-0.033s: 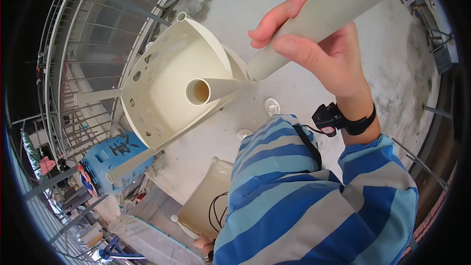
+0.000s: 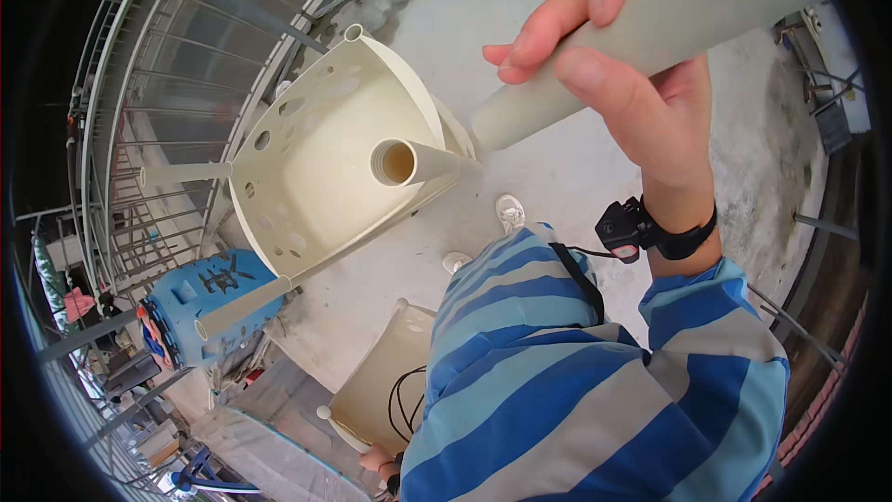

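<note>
My right hand (image 2: 641, 116) is wrapped round a thick pale grey-cream plastic tube (image 2: 688, 14), thumb on the near side. The tube slants from the upper right, and its narrower end hangs beside a cream plastic shelf basket (image 2: 321, 153) with oval holes in its wall. Short tubes stick out of that basket's corners; one corner tube (image 2: 427, 164) shows a ringed open mouth. Below, my left hand (image 2: 375, 457) grips the edge of a second cream shelf basket (image 2: 376, 381), partly hidden by my striped clothing. Its fingers show only in part.
A blue plastic barrel (image 2: 209, 302) stands left of the upper basket. Metal railing (image 2: 177, 84) runs along the left side. A black cable (image 2: 401, 404) loops over the lower basket, and clear plastic sheeting (image 2: 279, 442) lies beside it. My shoes (image 2: 510, 212) rest on the concrete floor.
My right hand has shifted slightly right, and the tube lies at a flatter slant. The upper basket appears a little to the right in view. My left hand still grips the lower basket.
</note>
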{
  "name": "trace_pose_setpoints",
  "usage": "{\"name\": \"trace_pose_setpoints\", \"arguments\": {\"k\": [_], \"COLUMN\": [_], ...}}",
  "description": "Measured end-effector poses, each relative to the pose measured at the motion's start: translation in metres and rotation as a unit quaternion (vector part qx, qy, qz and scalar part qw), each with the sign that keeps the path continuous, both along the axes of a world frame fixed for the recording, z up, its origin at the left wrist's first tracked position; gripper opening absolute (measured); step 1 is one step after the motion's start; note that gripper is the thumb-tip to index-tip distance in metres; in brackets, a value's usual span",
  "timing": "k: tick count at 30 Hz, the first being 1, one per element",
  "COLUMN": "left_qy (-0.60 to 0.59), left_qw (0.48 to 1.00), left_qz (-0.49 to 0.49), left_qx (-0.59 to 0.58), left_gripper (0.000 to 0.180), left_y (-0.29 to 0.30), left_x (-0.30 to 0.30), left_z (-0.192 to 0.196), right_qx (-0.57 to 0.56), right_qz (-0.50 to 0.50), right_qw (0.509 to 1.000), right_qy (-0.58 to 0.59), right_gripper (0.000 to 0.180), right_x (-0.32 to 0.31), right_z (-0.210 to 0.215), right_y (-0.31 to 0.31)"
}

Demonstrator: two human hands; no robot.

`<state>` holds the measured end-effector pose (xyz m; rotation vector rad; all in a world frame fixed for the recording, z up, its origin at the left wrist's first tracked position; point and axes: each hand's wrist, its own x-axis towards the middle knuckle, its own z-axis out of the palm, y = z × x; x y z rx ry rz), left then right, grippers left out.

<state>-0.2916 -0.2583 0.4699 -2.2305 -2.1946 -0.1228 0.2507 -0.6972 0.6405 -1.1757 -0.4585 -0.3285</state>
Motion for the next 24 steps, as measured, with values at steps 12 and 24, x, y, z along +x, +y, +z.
{"name": "trace_pose_setpoints", "arguments": {"k": [12,24], "left_qy": [-0.032,-0.002], "left_qw": [0.996,0.994], "left_qz": [0.032,0.061], "left_qx": [-0.074,-0.091], "left_gripper": [0.04,0.046], "left_y": [0.003,0.005], "left_x": [-0.01,-0.051], "left_z": [-0.051,-0.058], "right_qx": [-0.189,-0.176], "right_qz": [-0.023,0.025], "right_qw": [0.982,0.982], "right_qy": [0.006,-0.058], "right_gripper": [0.027,0.018], "right_x": [0.014,0.012], "right_z": [0.047,0.043], "right_y": [0.091,0.094]}}
